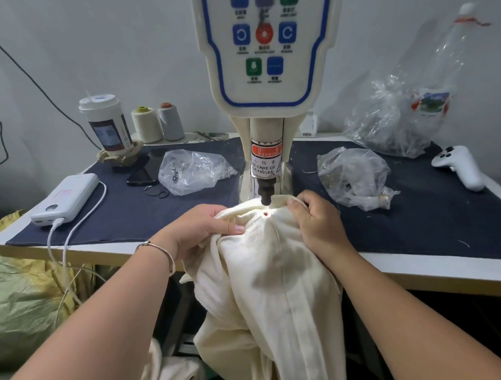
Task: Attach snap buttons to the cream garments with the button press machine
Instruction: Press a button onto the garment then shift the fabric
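Note:
A cream knit garment [272, 274] hangs over the table's front edge, its top edge lying under the black punch [265, 192] of the white button press machine [267, 84]. A red laser dot [265, 215] glows on the fabric just below the punch. My left hand [201, 230] grips the garment's edge to the left of the dot, thumb on top. My right hand [315, 218] grips the bunched fabric to the right of it, fingers curled over the edge.
On the dark blue mat [125, 211] lie a white power bank [65, 199] with its cable, a black phone [146, 170] and clear plastic bags [192, 170] [354, 177]. A cup [108, 123], thread cones [157, 123] and a white controller [460, 167] stand behind.

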`<state>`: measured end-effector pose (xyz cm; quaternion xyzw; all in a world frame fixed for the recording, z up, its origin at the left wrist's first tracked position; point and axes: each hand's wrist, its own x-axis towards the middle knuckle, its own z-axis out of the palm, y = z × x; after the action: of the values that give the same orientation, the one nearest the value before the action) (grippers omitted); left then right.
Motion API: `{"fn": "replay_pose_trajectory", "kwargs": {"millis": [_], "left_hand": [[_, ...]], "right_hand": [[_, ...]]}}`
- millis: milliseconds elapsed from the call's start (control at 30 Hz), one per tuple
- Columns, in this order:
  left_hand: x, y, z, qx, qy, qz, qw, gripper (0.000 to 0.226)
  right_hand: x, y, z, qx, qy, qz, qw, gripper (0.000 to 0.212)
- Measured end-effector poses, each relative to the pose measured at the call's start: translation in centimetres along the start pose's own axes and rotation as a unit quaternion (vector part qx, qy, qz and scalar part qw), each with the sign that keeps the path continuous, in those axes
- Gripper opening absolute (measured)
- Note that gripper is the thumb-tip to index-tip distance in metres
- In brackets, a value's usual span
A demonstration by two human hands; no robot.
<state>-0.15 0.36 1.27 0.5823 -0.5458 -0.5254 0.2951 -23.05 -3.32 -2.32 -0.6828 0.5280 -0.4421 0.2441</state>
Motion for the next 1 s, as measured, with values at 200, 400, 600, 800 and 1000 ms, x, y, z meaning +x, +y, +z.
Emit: {"fn": "replay_pose_trajectory", "kwargs": {"millis": [200, 400, 600, 800, 1000], "left_hand": [[-0.3, 0.4, 0.2, 0.009, 0.000, -0.019, 1.000, 0.016], [-1.2, 1.2, 0.6, -0.010, 0.011, 0.007, 1.000, 0.013], [-3.6, 2.1, 0.3, -0.015, -0.125, -0.083, 0.989, 0.029], [-4.3, 3.1, 0.7, -0.119, -0.104, -0.151, 0.976, 0.033], [-3.8, 2.5, 2.2, -0.185, -0.127, -0.151, 0.963, 0.014]], "right_hand": [[0.0, -0.1, 0.0, 0.009, 0.006, 0.005, 1.000, 0.038], [-1.1, -2.7, -1.4, 0.054, 0.044, -0.033, 0.997, 0.032], [-2.6, -5.2, -3.1, 0.178, -0.045, 0.119, 0.976, 0.033], [-3.2, -7.1, -4.7, 0.349, -0.058, 0.142, 0.924, 0.025], [-4.4, -5.9, -5.1, 0.416, -0.222, 0.354, 0.808, 0.025]]}}
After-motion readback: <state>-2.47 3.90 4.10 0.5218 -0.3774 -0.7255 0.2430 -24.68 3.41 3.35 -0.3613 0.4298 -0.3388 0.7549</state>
